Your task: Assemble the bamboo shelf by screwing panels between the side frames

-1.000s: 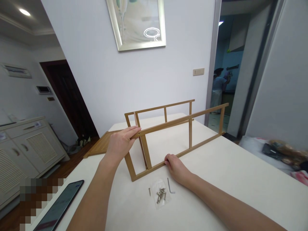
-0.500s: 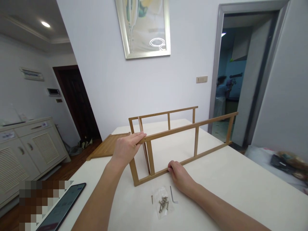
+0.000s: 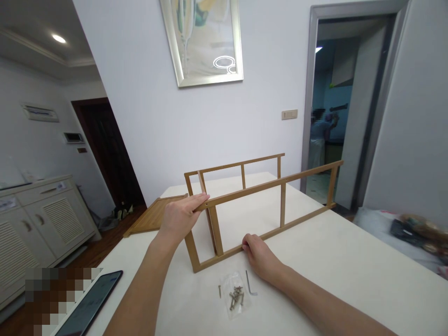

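A wooden shelf frame [image 3: 249, 190] stands on its long edge on the white table, with two ladder-like sides joined by a narrow board [image 3: 211, 228] near the left end. My left hand [image 3: 179, 215] is closed over the near side's upper rail at that end, fingers laid along the top. Lower down, my right hand [image 3: 261, 255] has its fingers curled round the near side's bottom rail; its fingertips are partly hidden. Close to it lie a hex key [image 3: 249, 283], a clear plastic bag with several screws [image 3: 237, 297] and a single loose screw [image 3: 220, 291].
A slatted wooden panel [image 3: 149, 216] lies at the table's left edge. Near the front left is a phone [image 3: 91, 303]. The white table [image 3: 325, 261] reaches the wall, beside a doorway where a person [image 3: 318, 135] stands in another room. Bagged items [image 3: 406, 233] sit at the right.
The whole view has shifted slightly, so everything sits a little further left. Both hands keep their places on the wooden frame.
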`<state>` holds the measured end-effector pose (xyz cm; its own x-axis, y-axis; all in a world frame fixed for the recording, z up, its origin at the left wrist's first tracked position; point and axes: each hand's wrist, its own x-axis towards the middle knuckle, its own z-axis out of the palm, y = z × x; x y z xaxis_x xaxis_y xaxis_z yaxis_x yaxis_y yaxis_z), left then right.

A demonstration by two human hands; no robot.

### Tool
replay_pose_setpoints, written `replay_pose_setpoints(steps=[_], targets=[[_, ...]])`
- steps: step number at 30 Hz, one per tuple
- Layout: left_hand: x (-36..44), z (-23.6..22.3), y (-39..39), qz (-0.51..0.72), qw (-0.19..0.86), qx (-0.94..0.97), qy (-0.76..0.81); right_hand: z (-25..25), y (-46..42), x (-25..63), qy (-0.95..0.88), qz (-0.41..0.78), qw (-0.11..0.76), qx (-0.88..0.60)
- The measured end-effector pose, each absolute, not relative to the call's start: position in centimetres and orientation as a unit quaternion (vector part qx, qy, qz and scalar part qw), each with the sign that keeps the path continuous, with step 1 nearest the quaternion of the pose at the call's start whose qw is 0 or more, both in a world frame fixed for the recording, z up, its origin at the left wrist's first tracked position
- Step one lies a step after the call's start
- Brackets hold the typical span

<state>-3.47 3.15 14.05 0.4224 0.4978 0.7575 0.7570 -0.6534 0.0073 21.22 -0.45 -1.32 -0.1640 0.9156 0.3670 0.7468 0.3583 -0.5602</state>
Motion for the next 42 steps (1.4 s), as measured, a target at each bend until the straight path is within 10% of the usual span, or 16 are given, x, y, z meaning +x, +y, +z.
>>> replay_pose_setpoints(steps=[14, 28, 42], targets=[[-3.1, 14.3, 2.8, -0.385, 0.158, -0.823, -0.388, -0.6, -0.9, 21.2, -0.768, 0.102, 0.371, -0.512], [-3.0, 14.3, 2.9, -0.395, 0.171, -0.818, -0.38, 10.6, -2.0, 14.6, -0.755, -0.029, 0.616, -0.222], [-3.1, 14.4, 2.7, -0.399, 0.15, -0.826, -0.368, 11.4, 0.5, 13.0, -0.667, 0.17, 0.668, -0.283]])
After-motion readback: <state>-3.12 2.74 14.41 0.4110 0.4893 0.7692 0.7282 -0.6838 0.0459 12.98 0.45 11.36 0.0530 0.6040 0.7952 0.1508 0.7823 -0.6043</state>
